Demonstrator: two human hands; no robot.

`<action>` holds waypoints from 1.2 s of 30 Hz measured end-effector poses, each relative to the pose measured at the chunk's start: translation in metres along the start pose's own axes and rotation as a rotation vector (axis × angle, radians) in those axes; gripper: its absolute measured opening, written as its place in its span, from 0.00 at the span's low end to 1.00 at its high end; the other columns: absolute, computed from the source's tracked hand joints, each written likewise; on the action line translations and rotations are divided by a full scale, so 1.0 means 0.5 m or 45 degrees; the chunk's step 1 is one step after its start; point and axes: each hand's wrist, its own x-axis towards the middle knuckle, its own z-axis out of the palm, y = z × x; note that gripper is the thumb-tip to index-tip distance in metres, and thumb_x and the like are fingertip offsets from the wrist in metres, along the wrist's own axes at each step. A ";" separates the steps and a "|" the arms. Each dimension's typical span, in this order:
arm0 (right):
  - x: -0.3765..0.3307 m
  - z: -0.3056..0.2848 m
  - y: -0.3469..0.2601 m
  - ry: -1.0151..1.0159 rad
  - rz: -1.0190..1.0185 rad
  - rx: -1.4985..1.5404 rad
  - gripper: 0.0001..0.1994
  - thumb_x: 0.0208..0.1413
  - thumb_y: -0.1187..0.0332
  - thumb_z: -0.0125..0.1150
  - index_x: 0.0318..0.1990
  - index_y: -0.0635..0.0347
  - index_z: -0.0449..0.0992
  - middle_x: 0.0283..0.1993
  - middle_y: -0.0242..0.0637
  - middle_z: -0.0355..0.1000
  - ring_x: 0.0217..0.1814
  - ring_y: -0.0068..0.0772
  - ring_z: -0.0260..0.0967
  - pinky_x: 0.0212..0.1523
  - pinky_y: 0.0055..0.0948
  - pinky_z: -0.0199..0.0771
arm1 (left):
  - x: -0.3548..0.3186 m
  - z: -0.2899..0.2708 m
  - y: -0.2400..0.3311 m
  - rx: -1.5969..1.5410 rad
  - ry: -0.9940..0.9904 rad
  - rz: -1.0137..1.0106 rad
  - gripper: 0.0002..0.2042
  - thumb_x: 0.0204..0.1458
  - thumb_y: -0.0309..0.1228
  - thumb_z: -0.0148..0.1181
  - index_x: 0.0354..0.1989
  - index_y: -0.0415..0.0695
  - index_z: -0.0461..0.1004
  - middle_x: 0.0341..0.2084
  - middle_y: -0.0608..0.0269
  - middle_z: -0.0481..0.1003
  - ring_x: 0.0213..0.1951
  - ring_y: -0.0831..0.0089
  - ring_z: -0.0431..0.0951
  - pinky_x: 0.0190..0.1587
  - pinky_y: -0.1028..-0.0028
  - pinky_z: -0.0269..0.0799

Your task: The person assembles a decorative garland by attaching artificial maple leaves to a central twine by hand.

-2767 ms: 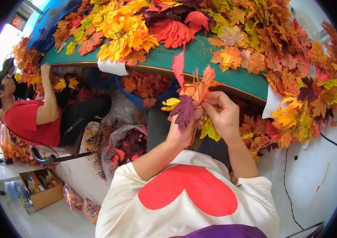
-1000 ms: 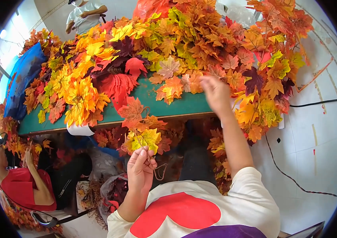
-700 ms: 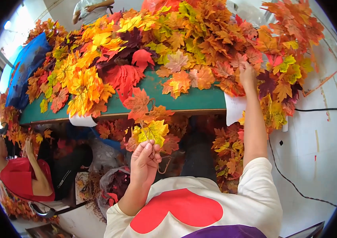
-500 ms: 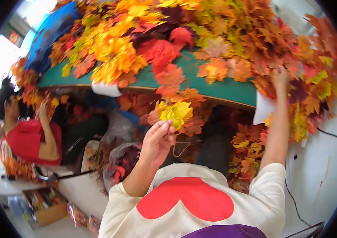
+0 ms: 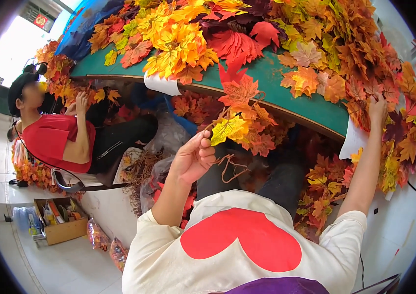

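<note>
Head view: left hand [image 5: 194, 159] raised in front of the chest, fingers pinched around the stem of a sprig of artificial maple leaves [image 5: 239, 115], yellow, orange and red, held up just below the edge of the green table [image 5: 286, 93]. Brown twine [image 5: 230, 166] dangling from the sprig beside the palm. Right hand [image 5: 377, 108] stretched far out to the leaf pile [image 5: 365, 59] on the table's right end, fingertips touching the leaves; grip there impossible to tell. Heaped over the tabletop, more loose leaves in yellow, orange, red and purple. At the left, seated, a co-worker in a red top [image 5: 53, 139], hands among leaves. On the floor nearby, a cardboard box [image 5: 61, 223] of small items.
</note>
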 end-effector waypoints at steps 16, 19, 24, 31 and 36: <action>0.005 0.010 0.000 -0.009 0.044 -0.001 0.14 0.57 0.61 0.47 0.48 0.53 0.71 0.46 0.42 0.70 0.46 0.45 0.68 0.42 0.40 0.68 | -0.085 -0.009 0.077 -0.098 -0.064 0.093 0.10 0.55 0.27 0.45 0.41 0.39 0.71 0.27 0.67 0.73 0.23 0.83 0.64 0.25 0.84 0.62; 0.016 0.017 0.021 -0.023 0.043 -0.029 0.15 0.57 0.59 0.45 0.48 0.52 0.71 0.46 0.42 0.71 0.47 0.45 0.68 0.43 0.40 0.68 | -0.103 0.000 0.086 -0.062 -0.009 0.127 0.10 0.57 0.30 0.44 0.40 0.40 0.70 0.24 0.69 0.71 0.22 0.82 0.64 0.24 0.83 0.62; 0.038 0.043 0.053 0.010 -0.017 -0.077 0.15 0.56 0.59 0.46 0.48 0.52 0.71 0.45 0.42 0.71 0.47 0.45 0.68 0.44 0.39 0.68 | -0.129 0.009 0.101 -0.023 -0.027 0.164 0.10 0.57 0.30 0.44 0.41 0.39 0.69 0.24 0.68 0.71 0.22 0.82 0.63 0.23 0.83 0.61; 0.056 0.053 0.063 0.054 0.001 -0.054 0.16 0.55 0.55 0.45 0.48 0.44 0.71 0.45 0.41 0.71 0.47 0.47 0.67 0.45 0.38 0.67 | -0.151 0.023 0.126 0.030 -0.096 0.201 0.10 0.57 0.29 0.43 0.40 0.39 0.69 0.24 0.69 0.71 0.22 0.82 0.63 0.22 0.84 0.61; 0.058 0.059 0.067 0.053 -0.005 -0.069 0.17 0.55 0.54 0.45 0.48 0.44 0.71 0.46 0.42 0.71 0.48 0.46 0.67 0.45 0.39 0.67 | -0.161 0.032 0.136 0.057 -0.140 0.219 0.10 0.57 0.29 0.43 0.41 0.39 0.69 0.24 0.68 0.71 0.21 0.83 0.63 0.22 0.84 0.61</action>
